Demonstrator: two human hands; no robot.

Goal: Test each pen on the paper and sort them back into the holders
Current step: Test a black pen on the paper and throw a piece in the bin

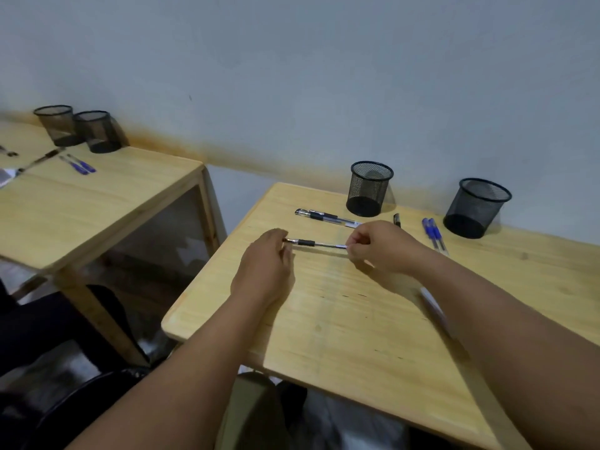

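A clear pen with a black grip (313, 243) is held level above the wooden desk (357, 336). My left hand (268, 271) pinches its tip end, where the cap seems to be in the fingers. My right hand (380, 246) grips its back end. Two black mesh holders (370, 188) (475, 207) stand at the desk's far edge, both looking empty. Another black-grip pen (328, 217) lies in front of the left holder. Two blue pens (433, 233) lie beside the right holder. A further pen (435, 308) shows partly under my right forearm. No paper is visible.
A small dark object (397, 219) lies behind my right hand. A second wooden desk (97, 203) on the left carries two more mesh holders (78, 128) and several pens (79, 164). A wall runs behind both desks, with a gap between them.
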